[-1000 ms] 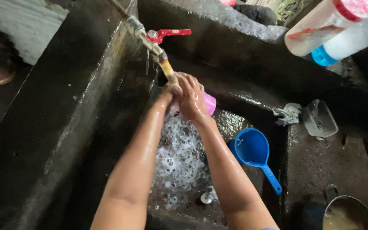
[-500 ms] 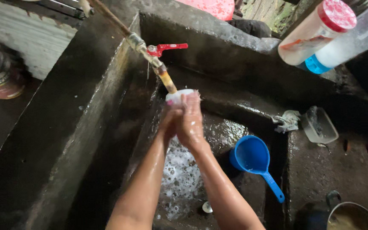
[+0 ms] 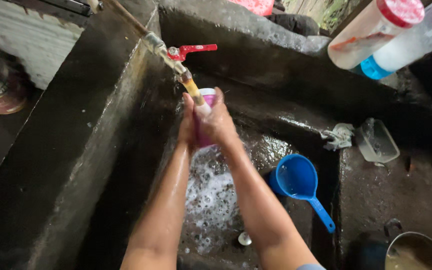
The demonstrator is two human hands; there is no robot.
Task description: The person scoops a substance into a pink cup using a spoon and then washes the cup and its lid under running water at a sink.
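- Head view: left hand (image 3: 187, 122) and right hand (image 3: 219, 122) have their fingers wrapped round a pink cup (image 3: 207, 95) under the tap (image 3: 185, 75), above the foamy sink (image 3: 126, 150).
- Rinsing looks under way; turning the cup calls for a firm wet grip.
- Blue dipper (image 3: 296, 177) lies just right.

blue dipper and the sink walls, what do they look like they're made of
Blue dipper: probably plastic, judging by its even bright colour, smooth slight gloss and one-piece moulded handle.
Sink walls: likely cement or concrete, being dark grey, rough, matte and wet, with stained patches.
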